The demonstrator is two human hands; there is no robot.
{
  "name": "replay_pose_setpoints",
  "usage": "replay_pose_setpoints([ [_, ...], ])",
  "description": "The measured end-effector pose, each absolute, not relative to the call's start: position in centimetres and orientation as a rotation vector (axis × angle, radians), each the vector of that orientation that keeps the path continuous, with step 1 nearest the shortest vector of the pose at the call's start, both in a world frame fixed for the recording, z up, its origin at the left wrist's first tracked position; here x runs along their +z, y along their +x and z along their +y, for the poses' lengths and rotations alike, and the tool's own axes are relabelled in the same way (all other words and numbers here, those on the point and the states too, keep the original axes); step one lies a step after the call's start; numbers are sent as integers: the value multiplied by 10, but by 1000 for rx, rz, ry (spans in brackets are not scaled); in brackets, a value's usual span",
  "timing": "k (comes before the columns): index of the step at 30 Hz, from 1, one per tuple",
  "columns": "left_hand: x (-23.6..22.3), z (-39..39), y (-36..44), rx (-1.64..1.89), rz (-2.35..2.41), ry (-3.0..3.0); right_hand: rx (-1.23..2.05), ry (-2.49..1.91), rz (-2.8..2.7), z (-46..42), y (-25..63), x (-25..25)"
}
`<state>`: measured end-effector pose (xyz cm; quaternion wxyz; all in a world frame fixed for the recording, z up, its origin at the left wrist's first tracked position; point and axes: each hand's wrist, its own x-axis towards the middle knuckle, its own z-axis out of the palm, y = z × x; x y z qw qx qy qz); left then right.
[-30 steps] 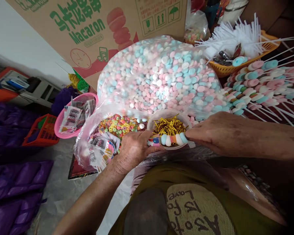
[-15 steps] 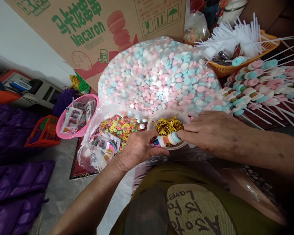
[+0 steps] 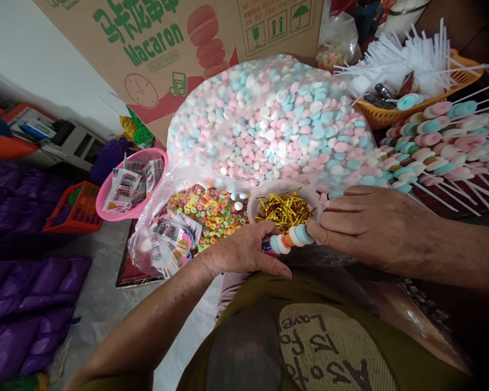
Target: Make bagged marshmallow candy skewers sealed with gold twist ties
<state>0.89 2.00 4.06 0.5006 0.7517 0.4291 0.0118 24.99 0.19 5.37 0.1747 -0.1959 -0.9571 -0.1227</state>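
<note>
A candy skewer point(image 3: 290, 239) of blue, white and orange discs is held between my two hands, just over the near rim of a clear round tub point(image 3: 251, 206) of gold twist ties point(image 3: 286, 209). My left hand point(image 3: 242, 247) has its thumb and fingers around the skewer's left end, where a dark blue bit shows. The fingertips of my right hand point(image 3: 370, 228) are closed at the blue disc on the right end. Whatever stick lies under that palm is hidden. Left of the tub are ring-shaped candies point(image 3: 212, 212) and small printed packets point(image 3: 175, 239).
A big clear bag of pastel candy discs point(image 3: 269, 119) lies before a cardboard box point(image 3: 155, 65). Finished candy skewers point(image 3: 432, 141) and an orange basket point(image 3: 377, 115) of white sticks are at right. A pink basket point(image 3: 101, 201) of packets stands left, near purple bundles point(image 3: 28, 304).
The view has shifted slightly. My left thumb has opened away from the skewer a little, and more of its discs show between my hands. My right hand stays at the right end.
</note>
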Motion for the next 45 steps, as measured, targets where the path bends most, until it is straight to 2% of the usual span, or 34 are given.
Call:
replay_pose_setpoints([
  [5, 37, 14, 23, 8, 857, 1575, -272, -445, -2764, 4, 237, 50],
  [8, 34, 18, 29, -75, 769, 1465, -91, -391, -2798, 8, 229, 36],
  [11, 39, 29, 17, 34, 760, 1433, 56, -431, -2811, 13, 229, 23],
  [14, 50, 40, -10, 153, 791, 1408, -54, -558, -2659, 14, 237, 18],
  [20, 42, 26, -30, -102, 717, 1400, -235, -463, -2530, 12, 251, 25],
  [24, 38, 14, -22, 10, 873, 1809, -240, -456, -2655, 8, 256, 32],
  [28, 43, 5, -23, 223, 1143, 2600, -215, -584, -2730, 3, 257, 32],
  [31, 42, 0, -26, 517, 1090, 3148, -81, -711, -2682, 2, 254, 30],
  [33, 41, -1, -26, 640, 1043, 3250, -24, -758, -2666, 1, 251, 31],
  [40, 34, -2, -23, 628, 1231, 2925, -313, -787, -2579, 3, 243, 38],
  [45, 35, -1, -12, 347, 1443, 2455, -581, -706, -2602, 1, 239, 45],
])
